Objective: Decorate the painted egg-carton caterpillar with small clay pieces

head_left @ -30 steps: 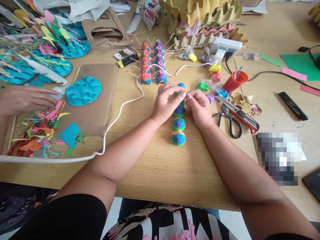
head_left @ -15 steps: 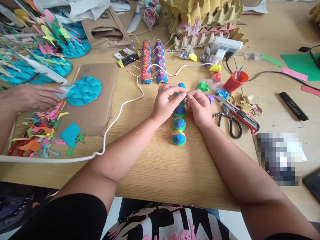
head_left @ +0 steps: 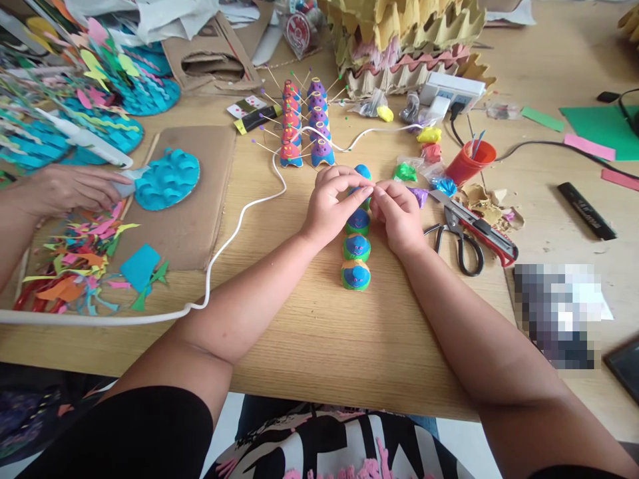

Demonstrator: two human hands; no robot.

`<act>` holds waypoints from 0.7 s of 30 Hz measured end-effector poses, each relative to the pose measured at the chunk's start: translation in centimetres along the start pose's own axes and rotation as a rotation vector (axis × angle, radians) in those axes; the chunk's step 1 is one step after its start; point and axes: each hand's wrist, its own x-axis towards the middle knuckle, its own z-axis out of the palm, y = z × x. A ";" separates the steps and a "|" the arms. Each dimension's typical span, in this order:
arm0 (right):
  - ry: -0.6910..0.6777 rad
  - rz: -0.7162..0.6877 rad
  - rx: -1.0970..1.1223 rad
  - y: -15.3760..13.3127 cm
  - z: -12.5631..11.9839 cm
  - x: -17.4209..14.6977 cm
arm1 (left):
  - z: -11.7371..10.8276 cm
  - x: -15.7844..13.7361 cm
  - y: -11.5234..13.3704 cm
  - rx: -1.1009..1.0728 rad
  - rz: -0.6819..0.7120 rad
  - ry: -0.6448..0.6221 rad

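Note:
A row of blue-and-green egg-carton cups (head_left: 356, 247) with small faces and orange tops runs away from me along the table. Above its far half, my left hand (head_left: 335, 199) and my right hand (head_left: 397, 211) meet at the fingertips. Both pinch closed; whatever lies between the fingers is too small to make out. The hands partly hide the cups behind them. Just past my right hand lie lumps of purple clay (head_left: 418, 195) and green clay (head_left: 405, 172) in plastic wrap.
Black-handled scissors (head_left: 462, 239) and a red utility knife (head_left: 486, 233) lie right, near an orange cup (head_left: 472, 161). Red and purple egg-carton strips (head_left: 319, 126) stand behind. A white cable (head_left: 244, 216) crosses left. A co-worker's hand (head_left: 74, 189) touches a blue disc (head_left: 167, 179) on cardboard (head_left: 194, 246).
The co-worker's blue disc has shifted slightly left and turned a little. My own hands stay almost in the same place, fingertips together.

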 end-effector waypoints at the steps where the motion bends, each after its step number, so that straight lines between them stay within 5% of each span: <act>1: -0.003 0.001 0.002 0.0 0.0 0.0 | 0.0 0.0 0.0 0.011 -0.010 0.000; 21: 0.006 0.002 0.017 0.2 0.1 0.0 | 0.0 0.0 -0.4 -0.027 0.028 0.011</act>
